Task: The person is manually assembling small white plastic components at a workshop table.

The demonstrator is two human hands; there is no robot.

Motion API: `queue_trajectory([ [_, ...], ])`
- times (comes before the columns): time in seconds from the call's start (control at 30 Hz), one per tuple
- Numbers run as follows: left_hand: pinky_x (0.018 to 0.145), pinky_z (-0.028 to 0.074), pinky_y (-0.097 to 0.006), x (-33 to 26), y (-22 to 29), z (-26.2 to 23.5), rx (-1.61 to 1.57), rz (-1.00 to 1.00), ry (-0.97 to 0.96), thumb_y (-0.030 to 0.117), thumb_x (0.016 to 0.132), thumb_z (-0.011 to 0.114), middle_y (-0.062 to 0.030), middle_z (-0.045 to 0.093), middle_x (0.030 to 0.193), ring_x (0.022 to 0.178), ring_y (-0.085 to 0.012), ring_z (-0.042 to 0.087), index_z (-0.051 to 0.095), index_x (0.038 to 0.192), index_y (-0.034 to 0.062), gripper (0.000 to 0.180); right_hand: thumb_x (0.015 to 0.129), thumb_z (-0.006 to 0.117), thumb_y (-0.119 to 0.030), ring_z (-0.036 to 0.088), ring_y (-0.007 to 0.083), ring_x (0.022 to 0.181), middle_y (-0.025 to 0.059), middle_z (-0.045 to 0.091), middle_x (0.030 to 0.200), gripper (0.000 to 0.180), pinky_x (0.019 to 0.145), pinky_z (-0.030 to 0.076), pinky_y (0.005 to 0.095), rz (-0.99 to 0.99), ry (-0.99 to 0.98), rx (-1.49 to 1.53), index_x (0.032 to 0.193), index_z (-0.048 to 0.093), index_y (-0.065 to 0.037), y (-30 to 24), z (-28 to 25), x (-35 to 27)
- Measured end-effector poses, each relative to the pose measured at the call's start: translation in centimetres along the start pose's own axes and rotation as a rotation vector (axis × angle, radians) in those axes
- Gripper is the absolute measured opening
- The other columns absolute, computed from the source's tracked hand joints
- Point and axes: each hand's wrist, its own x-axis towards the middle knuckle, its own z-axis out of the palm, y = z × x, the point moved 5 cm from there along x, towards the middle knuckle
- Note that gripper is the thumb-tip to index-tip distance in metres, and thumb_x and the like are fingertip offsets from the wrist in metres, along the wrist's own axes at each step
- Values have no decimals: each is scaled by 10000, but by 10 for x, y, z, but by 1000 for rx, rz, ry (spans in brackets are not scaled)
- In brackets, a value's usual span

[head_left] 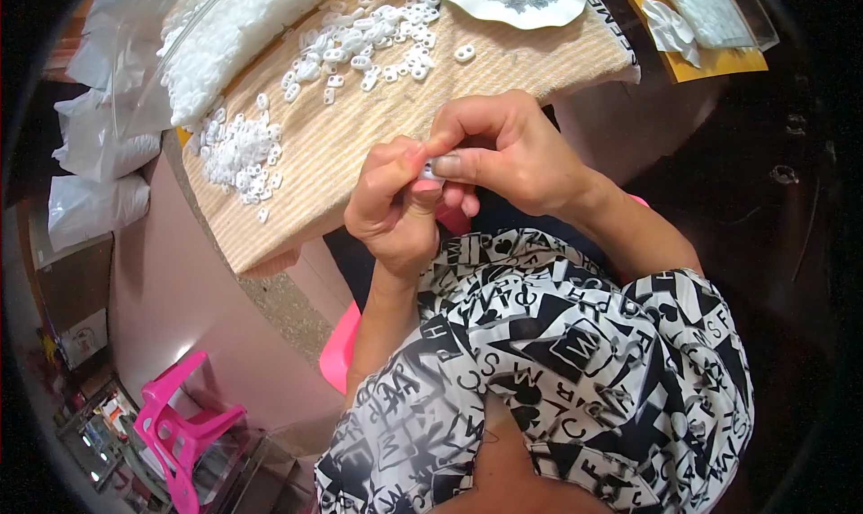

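Observation:
My left hand point(395, 204) and my right hand point(508, 150) meet over the near edge of the cloth-covered table. Between their fingertips they pinch a small white plastic piece point(432, 172), mostly hidden by the thumbs. A dark spot shows on it, though I cannot make out whether that is a hole or an insert. Beyond my hands lies a loose heap of white two-holed plastic pieces point(360, 46), with one stray piece point(464, 53) to its right. Another pile of small white pieces point(238, 151) sits left of my hands. A white dish point(467, 8) at the far edge holds small grey bits.
A striped tan cloth point(306, 177) covers the table. A large clear bag of white pieces point(243, 37) lies at the far left, near more plastic bags point(99, 208). At the far right is a yellow packet point(719, 64). A pink stool point(175, 415) stands on the floor, lower left.

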Motion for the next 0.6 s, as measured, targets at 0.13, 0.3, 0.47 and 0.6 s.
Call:
queue_trajectory([
  [0.13, 480, 426, -227, 0, -5, -2, -109, -43, 6, 137, 841, 536, -101, 495, 860, 607, -103, 453, 511, 1033, 13, 231, 778, 542, 22, 538, 75, 529, 58, 582, 665, 45, 464, 443, 183, 23, -5, 87, 802, 570, 49, 1, 0, 0],
  [0.3, 536, 460, -259, 7, -11, -12, -201, -201, -15, 222, 845, 535, -100, 508, 924, 672, -134, 486, 449, 1172, 6, 400, 792, 544, -2, 538, 74, 560, 60, 581, 693, 72, 476, 442, 182, 39, 27, 64, 835, 574, 47, -12, -1, 7],
  [0.47, 665, 423, -222, 7, -8, -16, -212, -331, 179, 182, 828, 571, -82, 547, 878, 711, -119, 505, 452, 1173, -47, 431, 795, 549, -26, 531, 81, 576, 52, 569, 688, 123, 466, 429, 186, 15, 85, 67, 892, 561, 48, -20, -7, 17],
  [0.6, 632, 420, -217, 4, -17, -23, -97, -426, 171, 143, 827, 568, -81, 555, 842, 693, -116, 509, 509, 1106, -45, 341, 789, 565, -55, 515, 80, 568, 42, 556, 671, 137, 511, 428, 198, -98, 194, -134, 888, 576, 40, -38, -25, 30],
])
